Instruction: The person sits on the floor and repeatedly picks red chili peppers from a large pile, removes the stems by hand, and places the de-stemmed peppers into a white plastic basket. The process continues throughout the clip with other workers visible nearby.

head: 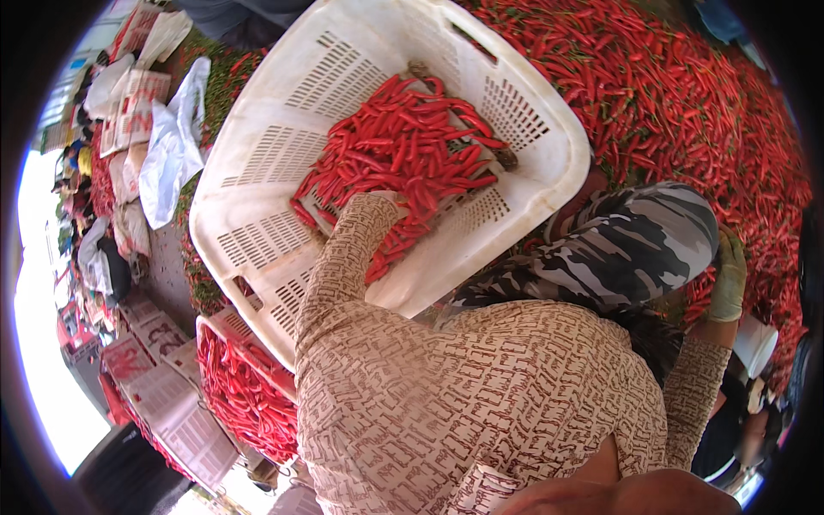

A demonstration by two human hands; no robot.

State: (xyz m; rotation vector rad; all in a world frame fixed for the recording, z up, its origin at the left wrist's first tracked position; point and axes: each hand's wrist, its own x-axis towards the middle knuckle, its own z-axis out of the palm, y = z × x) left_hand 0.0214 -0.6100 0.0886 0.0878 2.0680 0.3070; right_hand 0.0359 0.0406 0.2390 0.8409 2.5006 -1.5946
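Note:
My left hand (390, 201), mostly hidden by its patterned sleeve, reaches down among red chili peppers (399, 141) inside a large white plastic basket (547, 187). Its fingers touch the peppers, but whether they grip any is hidden. The basket has slotted walls and handle holes, and the peppers cover much of its floor. To the right, my right hand (729, 280) wears a pale, stained glove and rests beside my bent knee in camouflage trousers (644, 244). Its fingertips are partly behind the knee, next to a broad heap of red peppers (644, 90).
Behind my left arm stands a crate full of red peppers (248, 393), with white crates (174, 399) beyond it. A white plastic sack (170, 154) lies at the left near stacked bags. Another person's dark-clothed legs (244, 19) are at the basket's far side. A white container (754, 344) stands at the right.

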